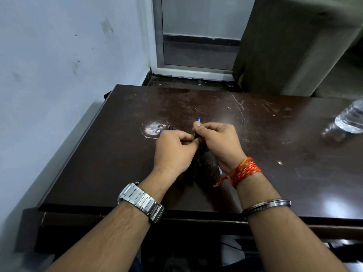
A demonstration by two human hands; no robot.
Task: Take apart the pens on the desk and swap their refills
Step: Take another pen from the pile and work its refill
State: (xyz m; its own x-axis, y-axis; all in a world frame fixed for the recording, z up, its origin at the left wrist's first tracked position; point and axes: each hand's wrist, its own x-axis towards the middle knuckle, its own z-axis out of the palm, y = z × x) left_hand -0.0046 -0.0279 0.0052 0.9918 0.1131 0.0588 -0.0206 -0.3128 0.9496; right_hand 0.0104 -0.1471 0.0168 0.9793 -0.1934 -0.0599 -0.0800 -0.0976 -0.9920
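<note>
Both hands meet over the middle of the dark brown desk (265,146). My right hand (217,140) pinches a thin refill, whose blue tip (198,119) sticks up past the thumb. My left hand (173,149) grips a dark pen barrel (194,167) that runs down between the two wrists toward me. Another dark pen part with a blue end (167,129) lies on the desk just beyond my left hand, partly hidden by it. The join between refill and barrel is covered by my fingers.
A clear plastic water bottle (348,119) lies on its side at the desk's right edge. A worn pale patch (153,128) marks the desktop left of my hands. A wall runs along the left; a door frame and a curtain stand behind the desk.
</note>
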